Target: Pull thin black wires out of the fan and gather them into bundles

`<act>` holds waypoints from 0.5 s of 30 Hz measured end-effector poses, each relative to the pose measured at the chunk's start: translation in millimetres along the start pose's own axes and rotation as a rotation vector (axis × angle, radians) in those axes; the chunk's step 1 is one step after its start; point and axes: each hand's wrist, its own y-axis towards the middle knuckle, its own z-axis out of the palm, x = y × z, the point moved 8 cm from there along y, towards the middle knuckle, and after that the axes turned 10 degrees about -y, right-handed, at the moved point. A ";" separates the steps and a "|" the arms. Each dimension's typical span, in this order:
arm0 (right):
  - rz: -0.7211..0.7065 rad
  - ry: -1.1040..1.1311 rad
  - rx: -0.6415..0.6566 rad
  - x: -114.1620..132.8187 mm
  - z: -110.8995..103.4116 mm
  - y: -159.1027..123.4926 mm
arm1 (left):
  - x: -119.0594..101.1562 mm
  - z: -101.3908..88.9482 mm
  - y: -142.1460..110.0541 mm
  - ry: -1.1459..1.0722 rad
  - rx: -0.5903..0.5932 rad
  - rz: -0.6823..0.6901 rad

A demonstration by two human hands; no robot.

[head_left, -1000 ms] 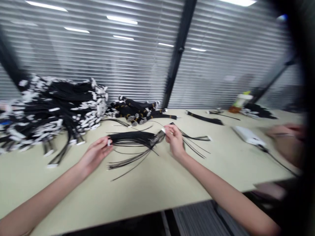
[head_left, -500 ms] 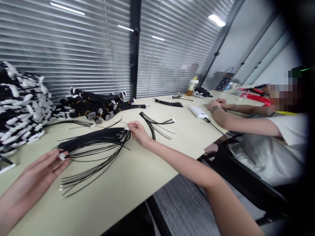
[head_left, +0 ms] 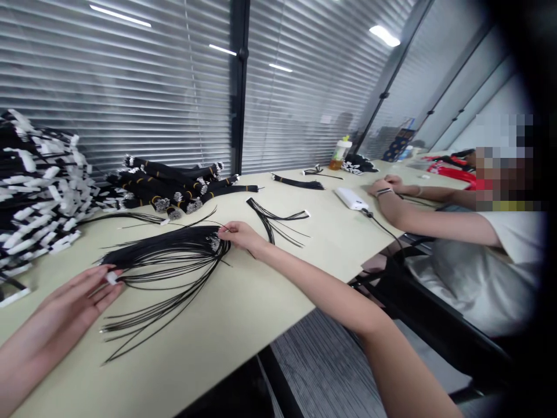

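Observation:
Between the thumb and fingers of my left hand (head_left: 82,307) is a small white connector (head_left: 114,277), with thin black wires at its right side. A thick bundle of black wires (head_left: 156,247) lies on the table between my hands, its right end showing silvery metal tips. My right hand (head_left: 239,237) pinches at that end; its fingertips seem to grip a wire, though the tip itself is hidden. Several loose black wires (head_left: 174,310) curve from the right end of the bundle down toward the front left, ending in small metal tips.
Taped black wire bundles (head_left: 174,183) lie piled at the back. On the left rises a heap of wires with white connectors (head_left: 43,191). Right of my hand are a connector harness (head_left: 278,217) and a white power bank (head_left: 350,198) with a cable. A co-worker's hands (head_left: 387,184) rest beyond.
My right hand has moved slightly left and down onto the bundle's metal-tipped end. The loose wires' front ends have shifted a little left and down. My left hand stays nearly still with the connector.

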 end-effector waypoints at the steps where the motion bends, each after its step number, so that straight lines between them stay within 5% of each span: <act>1: 0.001 0.014 0.004 -0.2 -0.2 0.0 | 0.6 0.3 -1.0 -0.017 0.011 -0.008; 15: 0.098 0.355 0.130 2.2 3.5 -8.3 | -2.5 18.9 -14.8 -0.078 0.040 -0.006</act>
